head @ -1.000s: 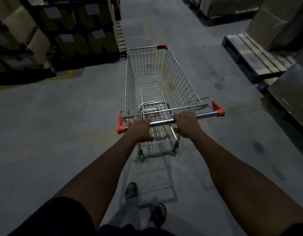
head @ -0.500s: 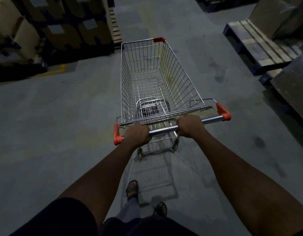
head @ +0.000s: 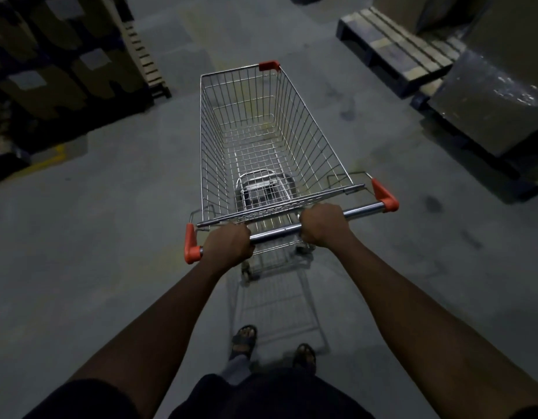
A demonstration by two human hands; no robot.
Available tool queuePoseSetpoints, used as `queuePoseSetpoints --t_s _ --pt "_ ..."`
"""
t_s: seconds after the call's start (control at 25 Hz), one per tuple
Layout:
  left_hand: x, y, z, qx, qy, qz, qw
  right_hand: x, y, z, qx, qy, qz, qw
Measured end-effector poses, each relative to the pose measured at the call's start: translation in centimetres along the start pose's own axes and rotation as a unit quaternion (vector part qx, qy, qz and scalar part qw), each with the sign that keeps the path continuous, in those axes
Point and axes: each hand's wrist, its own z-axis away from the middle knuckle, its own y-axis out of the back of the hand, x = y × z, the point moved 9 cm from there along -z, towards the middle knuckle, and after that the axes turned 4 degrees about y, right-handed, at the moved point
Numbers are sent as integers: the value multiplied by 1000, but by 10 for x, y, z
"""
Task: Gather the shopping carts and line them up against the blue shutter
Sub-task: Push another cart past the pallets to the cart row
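Stacked boxes [head: 59,65] fill the upper left of the frame, with a slatted pallet [head: 143,55] on edge just beside them and a yellow floor line [head: 47,157] below. At the upper right lies a flat pallet [head: 398,49], and a wrapped load [head: 497,98] sits at the right edge. The grey floor [head: 95,222] between them is open ahead of the cart [head: 261,140], which stands in the centre of the frame, its wire basket pointing toward the top with a red corner cap [head: 269,65] at the far rim.

The left hand [head: 228,244] is clenched around the handle bar [head: 275,232] near its left red end; the right hand [head: 323,226] is clenched around the bar right of centre. Both fists wrap the bar fully, knuckles up. Two sandalled feet [head: 243,340] show at the bottom centre, behind the cart's lower rack.

Compared with half a second ago, the boxes at the left and the flat pallet at the right sit closer to the frame's edges and higher, the cart's far rim is lower in the frame, and the grip on the bar is unchanged.
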Motion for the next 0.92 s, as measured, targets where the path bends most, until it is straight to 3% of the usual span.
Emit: queuePoseSetpoints --t_s 0.48,0.92 --pt "20 -10 9 -11 -182 -56 982 -19 -35 90 1 -189 -77 979" --pt "114 -14 31 -2 -387 -104 916 -19 -72 206 -18 -410 -141 901"
